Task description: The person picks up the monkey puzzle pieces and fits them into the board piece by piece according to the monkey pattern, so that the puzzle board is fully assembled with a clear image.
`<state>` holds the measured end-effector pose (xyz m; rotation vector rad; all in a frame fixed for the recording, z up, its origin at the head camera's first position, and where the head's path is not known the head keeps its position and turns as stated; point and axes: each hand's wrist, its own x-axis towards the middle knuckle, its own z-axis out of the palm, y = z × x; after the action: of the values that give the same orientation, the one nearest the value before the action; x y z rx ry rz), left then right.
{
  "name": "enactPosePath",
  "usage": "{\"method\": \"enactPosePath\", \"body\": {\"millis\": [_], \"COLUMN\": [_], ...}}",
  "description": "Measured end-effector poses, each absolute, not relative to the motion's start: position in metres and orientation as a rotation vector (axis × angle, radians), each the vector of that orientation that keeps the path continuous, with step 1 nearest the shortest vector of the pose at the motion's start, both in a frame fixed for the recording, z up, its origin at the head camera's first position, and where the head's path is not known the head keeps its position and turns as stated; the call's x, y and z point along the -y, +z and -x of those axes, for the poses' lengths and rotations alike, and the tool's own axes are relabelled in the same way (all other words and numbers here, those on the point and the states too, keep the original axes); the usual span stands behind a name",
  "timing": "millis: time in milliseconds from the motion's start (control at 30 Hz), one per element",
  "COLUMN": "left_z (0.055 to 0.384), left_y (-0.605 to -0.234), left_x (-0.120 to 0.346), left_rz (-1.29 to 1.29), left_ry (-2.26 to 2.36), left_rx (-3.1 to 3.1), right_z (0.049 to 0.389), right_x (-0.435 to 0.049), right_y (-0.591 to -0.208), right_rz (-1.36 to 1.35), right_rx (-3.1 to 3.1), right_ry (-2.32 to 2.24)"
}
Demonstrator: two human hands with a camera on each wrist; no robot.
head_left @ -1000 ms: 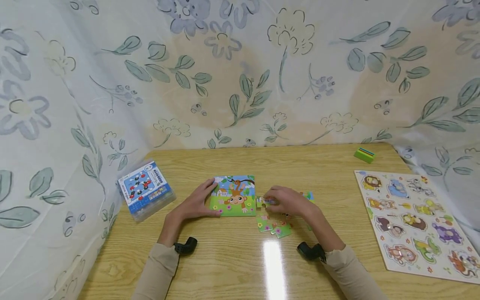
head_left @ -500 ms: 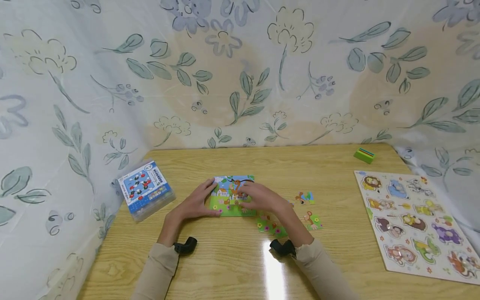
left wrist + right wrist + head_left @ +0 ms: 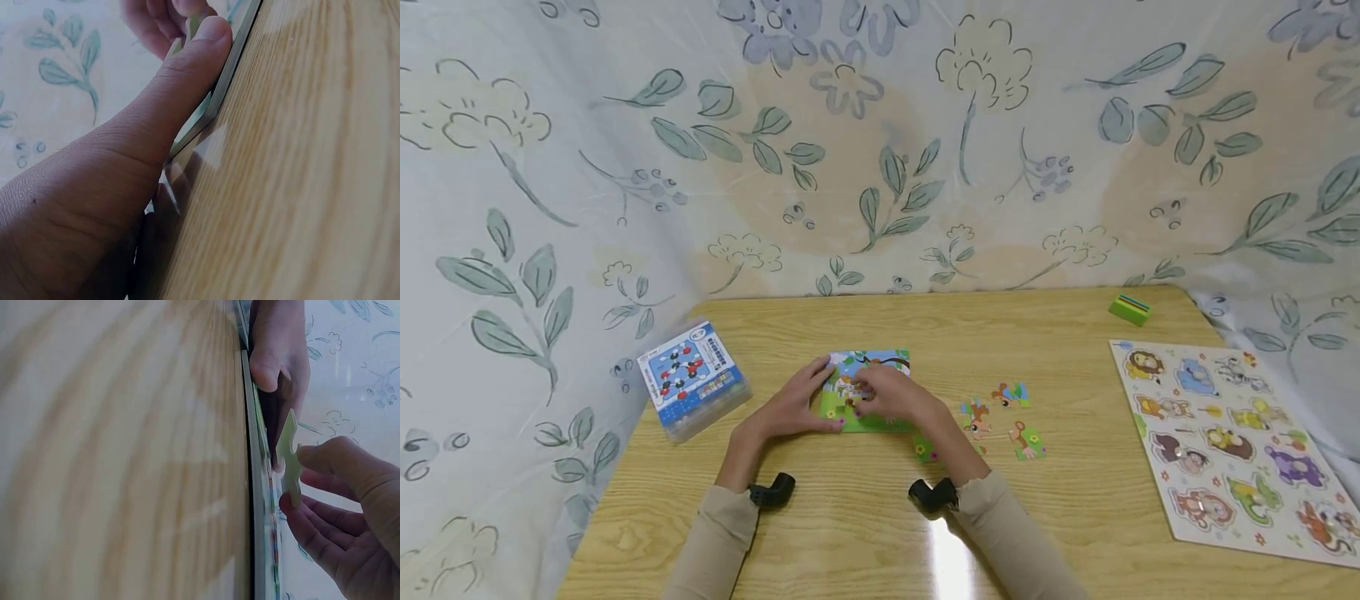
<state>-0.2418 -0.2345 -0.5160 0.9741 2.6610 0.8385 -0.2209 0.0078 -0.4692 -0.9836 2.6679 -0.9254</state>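
Observation:
A small square picture board (image 3: pixel 891 358) with a monkey scene lies on the table in the head view. My left hand (image 3: pixel 786 408) holds its left side, thumb at the near corner and fingers at the far corner. Over the board's left half, my right hand (image 3: pixel 898 396) pinches a jigsaw piece (image 3: pixel 289 456) between thumb and fingertips. In the right wrist view this piece stands on edge to the camera, its pale back showing, close over the board. Right of the board lie loose jigsaw pieces (image 3: pixel 976 419), some partly hidden under my right forearm.
A blue-labelled box (image 3: pixel 692 379) with a molecule picture stands at the left. On the right lies a wooden animal puzzle (image 3: pixel 1232 450), with a small green block (image 3: pixel 1130 309) behind it. A floral cloth (image 3: pixel 880 150) hangs behind the wooden table (image 3: pixel 820 525).
My right hand has taken a piece from the loose ones and carried it left over the board. More loose pieces are uncovered. My left hand has stayed at the board.

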Motion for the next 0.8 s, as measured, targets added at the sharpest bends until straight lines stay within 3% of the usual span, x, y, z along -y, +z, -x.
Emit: {"method": "enactPosePath", "body": {"millis": [800], "left_z": [0.241], "left_y": [-0.515], "left_x": [0.233], "left_rz": [-0.97], "left_ry": [0.846], "left_rx": [-2.654], "right_z": [0.229], "right_x": [0.009], "right_y": [-0.488], "right_rz": [0.92], "right_rx": [-2.823], "right_ry": [-0.849]}}
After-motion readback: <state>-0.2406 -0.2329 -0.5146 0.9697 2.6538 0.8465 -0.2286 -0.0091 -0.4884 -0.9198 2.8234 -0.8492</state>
